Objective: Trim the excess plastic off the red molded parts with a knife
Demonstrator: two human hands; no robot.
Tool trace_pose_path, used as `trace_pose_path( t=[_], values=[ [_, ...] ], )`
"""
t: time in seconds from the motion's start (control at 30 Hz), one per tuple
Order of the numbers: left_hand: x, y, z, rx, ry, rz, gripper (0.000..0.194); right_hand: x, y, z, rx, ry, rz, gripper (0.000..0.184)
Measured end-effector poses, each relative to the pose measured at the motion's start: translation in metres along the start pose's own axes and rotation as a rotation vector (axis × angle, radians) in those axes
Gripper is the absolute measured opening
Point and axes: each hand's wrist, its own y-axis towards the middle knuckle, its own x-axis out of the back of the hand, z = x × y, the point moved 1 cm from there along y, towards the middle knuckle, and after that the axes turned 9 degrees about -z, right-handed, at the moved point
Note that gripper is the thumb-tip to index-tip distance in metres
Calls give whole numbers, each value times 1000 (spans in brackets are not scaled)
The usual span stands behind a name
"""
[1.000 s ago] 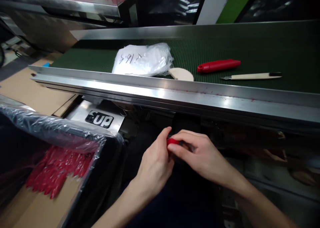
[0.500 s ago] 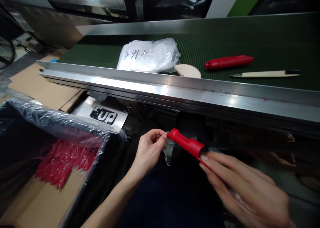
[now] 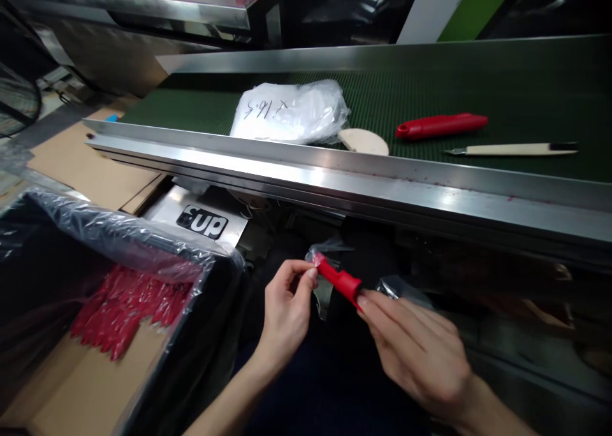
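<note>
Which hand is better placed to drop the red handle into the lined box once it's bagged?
Probably the left hand: it pinches the clear bag over the red handle and is nearer the lined box.

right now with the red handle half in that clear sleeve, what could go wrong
1. The left hand pinches only the edge of the thin clear sleeve; it could slip off or tear as the red handle goes in.
2. The right hand grips the handle at its end, below the metal rail, so a drop would likely fall into the dark gap.
3. The open bin sits off to the left, easy to miss.
</note>
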Motion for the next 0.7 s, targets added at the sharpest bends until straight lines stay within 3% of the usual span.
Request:
trace_pose_path(
  t=[0.1,0.17,0.2,0.27,0.4,0.53,0.63,0.7],
  values=[
    [-2,-14,10,-32,52,-61,15,-20,-3,14,-433,73,-240,34],
    [0,-18,14,-55,85,-64,15,-32,-8,19,-603,153,-262,31],
    [2,-18,14,-71,105,-61,14,-36,-10,20,-593,188,-237,31],
    [8,-16,13,-105,153,-49,14,-36,-13,14,-428,230,-136,38],
    [22,-8,5,-151,244,2,17,-21,-8,-8,-83,232,205,43],
    [32,-8,-1,-183,281,136,19,-11,2,-14,18,153,442,46],
    [41,-13,-2,-169,289,148,19,-13,4,-9,44,125,446,48],
    [46,-20,0,-126,280,95,18,-16,5,-2,34,117,293,39]
  ],
)
